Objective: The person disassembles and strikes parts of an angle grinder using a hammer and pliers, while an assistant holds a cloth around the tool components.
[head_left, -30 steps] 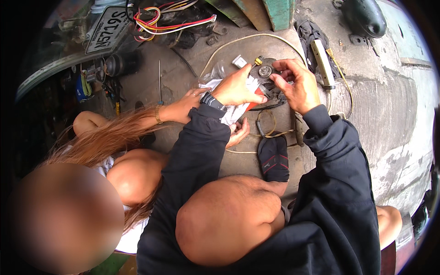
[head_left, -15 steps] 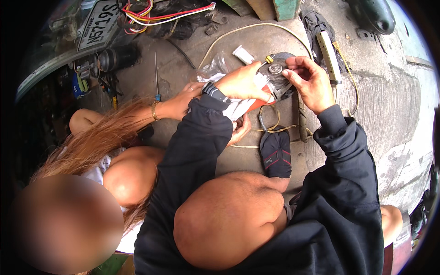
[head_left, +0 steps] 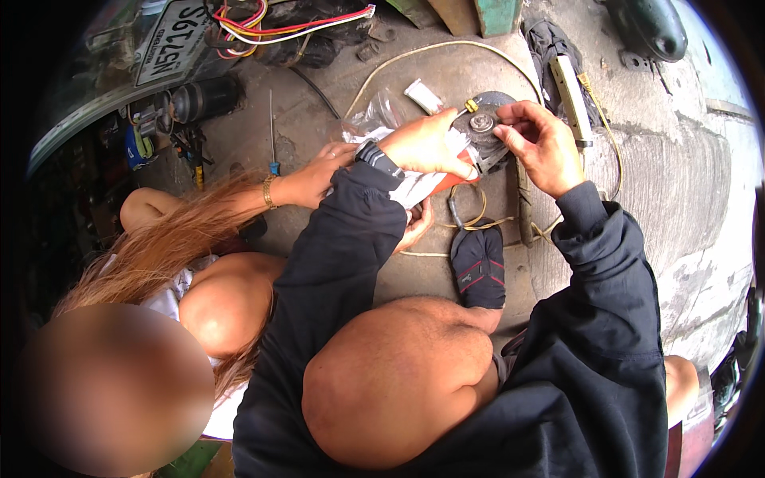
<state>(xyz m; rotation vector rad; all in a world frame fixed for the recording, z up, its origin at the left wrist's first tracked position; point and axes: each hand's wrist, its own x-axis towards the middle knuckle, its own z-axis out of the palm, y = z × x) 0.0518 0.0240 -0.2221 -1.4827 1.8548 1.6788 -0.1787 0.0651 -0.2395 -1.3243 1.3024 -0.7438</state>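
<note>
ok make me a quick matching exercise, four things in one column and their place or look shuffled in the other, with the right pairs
1. power strip
2. wristwatch
3. round metal hub
4. sock

A. black with red lines
B. just left of the right hand
C. long and off-white
D. worn just behind the left hand

Pairs: 1-C, 2-D, 3-B, 4-A

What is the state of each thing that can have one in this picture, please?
Left hand: closed on the orange tool.
Right hand: fingers bent at the hub; grip unclear.
Orange tool: partly covered by white material.
Dark disc: uncovered, hub showing.
Coloured wires: loose, white connector unplugged.
Beige cable: loosely curved.
White packet: lying flat.
Power strip: lying down; power unclear.
Wristwatch: strapped on.
Black footwear: worn.
</note>
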